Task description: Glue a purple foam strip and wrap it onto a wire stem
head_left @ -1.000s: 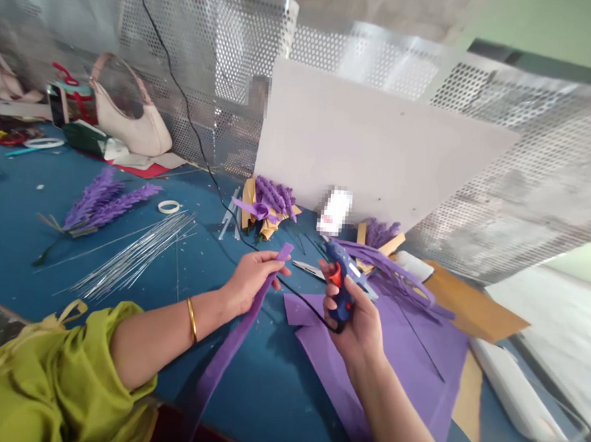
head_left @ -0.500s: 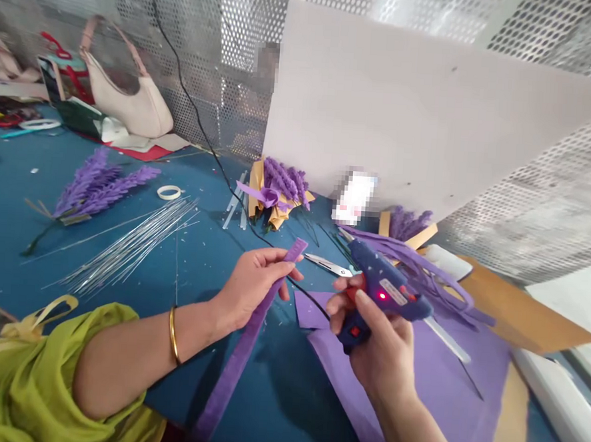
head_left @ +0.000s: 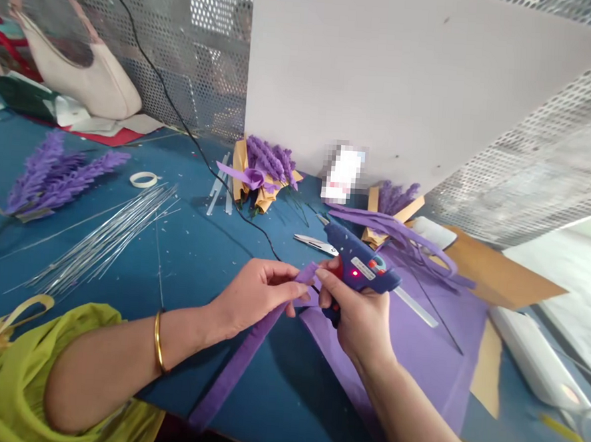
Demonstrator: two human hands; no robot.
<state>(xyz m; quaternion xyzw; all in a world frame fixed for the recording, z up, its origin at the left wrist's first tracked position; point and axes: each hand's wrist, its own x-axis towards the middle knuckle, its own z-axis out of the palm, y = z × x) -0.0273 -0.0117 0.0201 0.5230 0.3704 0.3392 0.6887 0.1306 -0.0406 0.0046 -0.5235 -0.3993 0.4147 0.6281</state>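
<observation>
Pinches purple strip [head_left: 242, 370] in left hand [head_left: 254, 293] near front edge of worktop [head_left: 207, 262]. Grips blue glue gun [head_left: 358, 253] in right hand [head_left: 362, 315], just beside strip's upper end.

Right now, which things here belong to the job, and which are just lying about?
Seem part of the job:
purple strip, held
blue glue gun, held
purple sheet, matching colour
scissors, close by
metal wires, probably

Apparently just lying about:
cream handbag
red sheet near it

The right hand [head_left: 362, 315] has come to the tip of the purple strip [head_left: 245, 361].
</observation>
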